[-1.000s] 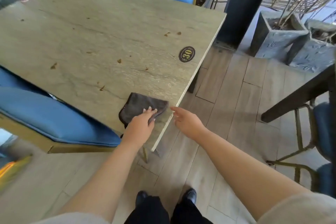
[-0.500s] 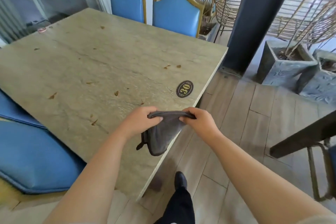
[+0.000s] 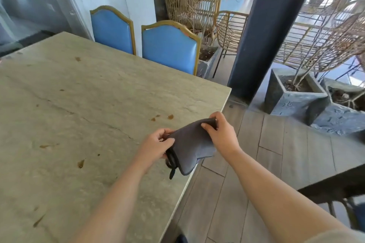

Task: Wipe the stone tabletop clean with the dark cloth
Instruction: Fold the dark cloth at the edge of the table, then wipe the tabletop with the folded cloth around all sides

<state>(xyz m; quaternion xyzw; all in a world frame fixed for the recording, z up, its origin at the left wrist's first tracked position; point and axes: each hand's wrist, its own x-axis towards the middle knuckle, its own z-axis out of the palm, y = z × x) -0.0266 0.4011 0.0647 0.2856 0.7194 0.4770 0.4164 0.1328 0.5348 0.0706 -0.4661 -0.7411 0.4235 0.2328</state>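
Note:
The dark grey cloth [image 3: 190, 147] hangs folded in the air above the right edge of the stone tabletop [image 3: 94, 116]. My left hand [image 3: 155, 145] pinches its left end and my right hand [image 3: 222, 134] grips its upper right corner. A small loop tag dangles from the cloth's lower left. Brown stains and specks dot the beige stone, among them a pair near the cloth [image 3: 170, 117] and one further left [image 3: 81, 163]. The round number sticker is hidden behind the cloth and hands.
Two blue padded chairs [image 3: 169, 47] stand at the table's far side. A dark pillar [image 3: 264, 31] rises right of the far corner. Stone planters [image 3: 292, 96] and wicker chairs [image 3: 229, 35] sit beyond. A dark table edge [image 3: 331, 183] juts in at the right over wood flooring.
The cloth was lifted off the table's near corner; my right hand joined my left on it. The view moved forward and up, and the hands now stretch the cloth wider.

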